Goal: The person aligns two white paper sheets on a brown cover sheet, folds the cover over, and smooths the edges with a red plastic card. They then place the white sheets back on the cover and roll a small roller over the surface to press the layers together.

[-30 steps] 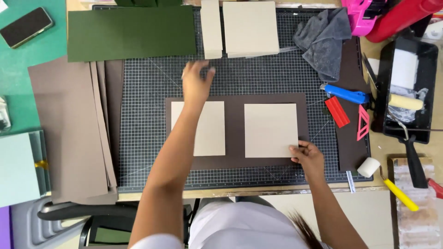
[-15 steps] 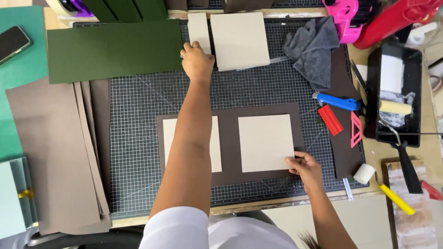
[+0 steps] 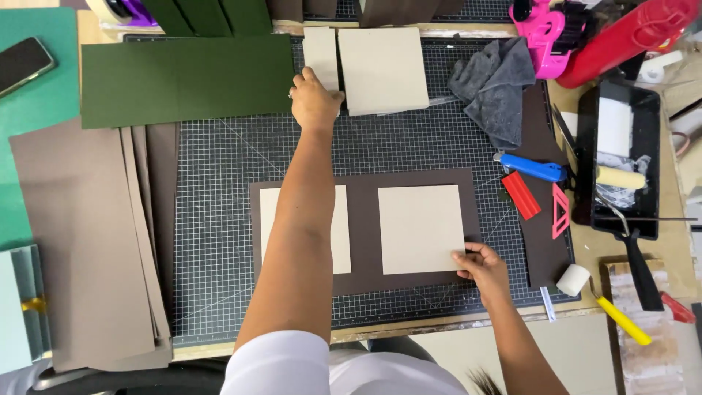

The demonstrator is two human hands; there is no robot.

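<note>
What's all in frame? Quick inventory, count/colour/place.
narrow board strip: 1, beige, top centre, under left fingers
square boards: 3, beige; one top centre, two on brown sheet
brown sheet: 1, mat centre
cutting mat: 1, dark grid
green sheet: 1, top left
taupe sheets: stack, left
phone: 1, black, top left
cloth: 1, grey, top right
paint tray: 1, black, right
left hand: on strip
right hand: at right board's corner

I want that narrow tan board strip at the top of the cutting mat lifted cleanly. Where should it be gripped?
Pinch the narrow tan board strip at its near short end, coming from below, where the left hand already touches. It lies flat; the larger tan square board crowds its right edge.
</note>
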